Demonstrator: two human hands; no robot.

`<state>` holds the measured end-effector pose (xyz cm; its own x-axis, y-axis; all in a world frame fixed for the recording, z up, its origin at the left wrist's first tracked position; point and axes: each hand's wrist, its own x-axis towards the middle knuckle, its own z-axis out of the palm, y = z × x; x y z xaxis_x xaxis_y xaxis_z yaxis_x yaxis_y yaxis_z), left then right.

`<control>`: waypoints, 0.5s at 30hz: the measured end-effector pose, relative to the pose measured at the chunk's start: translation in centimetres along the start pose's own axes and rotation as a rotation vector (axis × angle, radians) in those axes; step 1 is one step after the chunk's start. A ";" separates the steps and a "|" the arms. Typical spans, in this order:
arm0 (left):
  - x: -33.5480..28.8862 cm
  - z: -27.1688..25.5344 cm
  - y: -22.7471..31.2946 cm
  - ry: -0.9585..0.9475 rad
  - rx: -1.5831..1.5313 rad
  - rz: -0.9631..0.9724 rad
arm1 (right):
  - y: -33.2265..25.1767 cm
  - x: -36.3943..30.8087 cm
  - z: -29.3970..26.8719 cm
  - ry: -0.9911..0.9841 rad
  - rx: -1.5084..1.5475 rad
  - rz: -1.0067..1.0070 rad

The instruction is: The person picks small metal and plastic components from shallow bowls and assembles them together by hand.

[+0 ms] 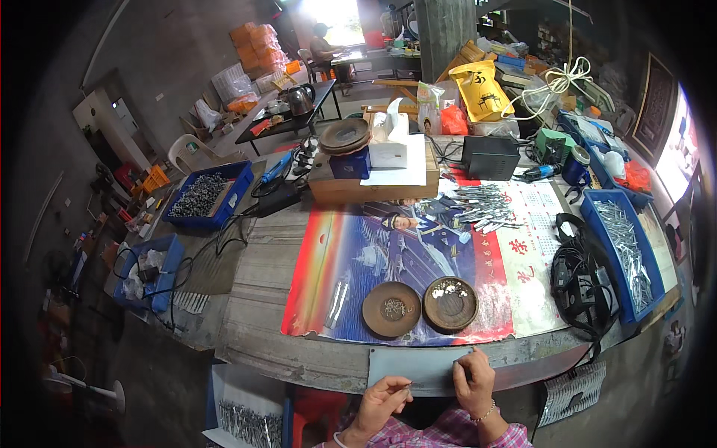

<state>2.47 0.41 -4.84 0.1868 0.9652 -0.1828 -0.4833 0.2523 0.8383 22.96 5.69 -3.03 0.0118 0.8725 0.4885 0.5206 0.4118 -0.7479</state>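
My left hand (382, 399) is at the near edge of the workbench with its fingertips pinched on a small thin metal piece (404, 387). My right hand (473, 379) rests beside it on a grey metal plate (414, 365) fixed to the bench front, fingers curled as if pinching something tiny; what it holds cannot be made out. Just beyond my hands stand two round brown dishes: the left dish (391, 309) holds small grey parts, the right dish (450, 304) holds pale bits. A few thin metal pins (337, 302) lie left of the dishes.
A colourful poster (418, 254) covers the wooden bench. A heap of metal pins (484, 206) lies farther back, a blue bin of metal strips (626, 254) and black cables (582, 280) at right, a blue bin of dark parts (203, 196) at left. A person (323, 43) sits far behind.
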 end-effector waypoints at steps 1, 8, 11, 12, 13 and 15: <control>0.0 0.0 0.1 0.001 -0.001 -0.001 | -0.1 0.1 0.0 -0.002 0.000 0.002; 0.0 0.3 0.0 0.000 -0.004 -0.004 | 0.0 0.1 -0.3 -0.001 -0.004 -0.002; 0.0 0.4 0.0 0.000 -0.004 -0.003 | 0.0 0.1 -0.3 -0.004 -0.002 0.001; -0.1 0.3 0.0 -0.001 -0.010 -0.002 | 0.0 0.1 -0.2 -0.005 -0.001 0.000; -0.1 0.2 0.0 0.003 -0.013 0.001 | 0.0 0.1 -0.1 -0.008 0.000 -0.001; -0.3 0.2 0.1 0.020 0.014 -0.021 | 0.0 -0.1 0.1 -0.019 0.004 0.002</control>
<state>2.54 0.16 -4.63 0.1794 0.9610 -0.2106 -0.4674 0.2717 0.8412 22.88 5.68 -3.14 -0.0040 0.8781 0.4785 0.5168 0.4115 -0.7507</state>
